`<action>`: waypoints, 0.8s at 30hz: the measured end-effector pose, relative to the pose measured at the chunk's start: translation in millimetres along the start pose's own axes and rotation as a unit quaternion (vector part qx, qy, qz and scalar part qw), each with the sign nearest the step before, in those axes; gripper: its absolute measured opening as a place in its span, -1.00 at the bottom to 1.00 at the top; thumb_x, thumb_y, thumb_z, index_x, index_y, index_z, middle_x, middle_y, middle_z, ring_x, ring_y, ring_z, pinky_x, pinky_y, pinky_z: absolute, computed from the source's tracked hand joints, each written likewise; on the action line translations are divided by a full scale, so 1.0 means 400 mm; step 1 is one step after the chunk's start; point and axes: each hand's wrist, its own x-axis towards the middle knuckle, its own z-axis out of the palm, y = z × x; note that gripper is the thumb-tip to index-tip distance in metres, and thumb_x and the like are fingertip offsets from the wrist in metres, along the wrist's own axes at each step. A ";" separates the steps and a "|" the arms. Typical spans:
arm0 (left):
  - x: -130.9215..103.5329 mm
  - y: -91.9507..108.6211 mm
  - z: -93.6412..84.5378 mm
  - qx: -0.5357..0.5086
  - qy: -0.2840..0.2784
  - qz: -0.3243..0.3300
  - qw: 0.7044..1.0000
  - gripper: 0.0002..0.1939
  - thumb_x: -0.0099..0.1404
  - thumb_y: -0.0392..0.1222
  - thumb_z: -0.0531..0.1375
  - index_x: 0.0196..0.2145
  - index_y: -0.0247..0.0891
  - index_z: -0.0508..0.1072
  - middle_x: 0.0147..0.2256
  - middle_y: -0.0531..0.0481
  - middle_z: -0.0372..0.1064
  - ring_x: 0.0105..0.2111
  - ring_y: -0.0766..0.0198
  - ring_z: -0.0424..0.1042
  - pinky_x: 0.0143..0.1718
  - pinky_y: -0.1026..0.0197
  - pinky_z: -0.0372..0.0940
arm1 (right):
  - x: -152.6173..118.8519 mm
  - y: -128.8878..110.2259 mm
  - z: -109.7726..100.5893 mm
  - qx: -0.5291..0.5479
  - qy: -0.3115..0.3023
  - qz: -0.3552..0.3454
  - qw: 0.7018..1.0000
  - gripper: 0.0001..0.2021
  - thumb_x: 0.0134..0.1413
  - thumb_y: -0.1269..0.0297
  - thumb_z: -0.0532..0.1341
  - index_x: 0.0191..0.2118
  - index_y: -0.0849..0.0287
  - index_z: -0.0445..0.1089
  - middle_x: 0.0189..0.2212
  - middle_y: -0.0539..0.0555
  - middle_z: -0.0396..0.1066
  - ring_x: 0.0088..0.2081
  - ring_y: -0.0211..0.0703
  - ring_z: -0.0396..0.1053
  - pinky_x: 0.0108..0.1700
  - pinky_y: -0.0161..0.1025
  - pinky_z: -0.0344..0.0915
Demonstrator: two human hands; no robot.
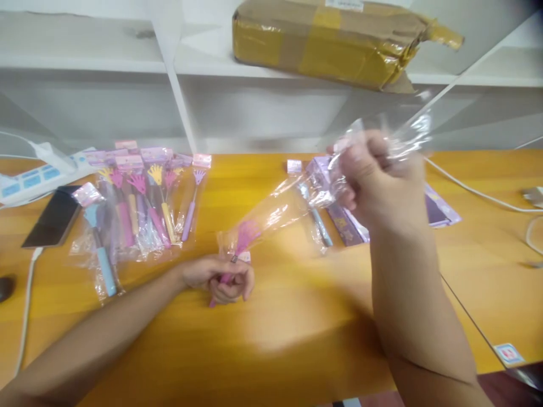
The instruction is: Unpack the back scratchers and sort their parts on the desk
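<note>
My left hand (229, 280) is wrapped round the handle of a pink hand-shaped back scratcher (246, 236), low over the table. A clear plastic bag (275, 212) stretches from the scratcher's head up to the right. My right hand (373, 169), raised higher, grips the far end of that bag, and crumpled plastic sticks out past the fingers. Whether the scratcher's head is still inside the bag, I cannot tell. Behind my right hand lie a bagged blue back scratcher (321, 226) and a purple box (345, 223), both partly hidden.
Several bagged back scratchers (144, 198) lie in a group at the left. Beside them are a phone (53, 215) and a white power strip (46, 175). A taped cardboard parcel (331, 39) sits on the shelf above. A white cable (470, 189) crosses the table's right side.
</note>
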 end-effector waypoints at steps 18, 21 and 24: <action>0.013 -0.011 0.006 -0.024 0.015 0.033 0.999 -0.52 0.44 0.32 0.23 -0.34 -0.17 0.44 -0.54 0.14 -0.03 -0.63 0.38 -0.17 -0.62 0.27 -0.19 | -0.026 0.112 0.094 0.067 -0.018 0.049 0.996 -0.79 0.41 -0.02 0.31 -0.09 -0.02 0.47 -0.19 0.05 0.52 -0.12 -0.07 0.55 0.06 0.00 0.54; 0.018 -0.013 -0.002 -0.027 0.009 0.054 0.998 -0.50 0.40 0.31 0.26 -0.38 -0.18 0.36 -0.53 0.15 -0.01 -0.64 0.41 -0.18 -0.63 0.27 -0.20 | 0.005 0.163 0.030 -0.085 0.066 0.004 0.994 -0.72 0.52 0.02 0.14 0.17 -0.03 0.41 -0.20 0.06 0.52 -0.16 -0.05 0.55 0.00 -0.01 0.52; 0.020 -0.013 -0.009 -0.052 0.026 0.077 0.995 -0.55 0.42 0.24 0.18 -0.39 -0.18 0.33 -0.54 0.16 -0.04 -0.65 0.41 -0.18 -0.62 0.26 -0.21 | 0.025 0.214 -0.029 -0.323 -0.013 0.066 0.944 -0.57 0.48 0.16 0.14 0.33 0.16 0.34 -0.31 0.12 0.56 -0.24 0.07 0.55 -0.05 0.01 0.48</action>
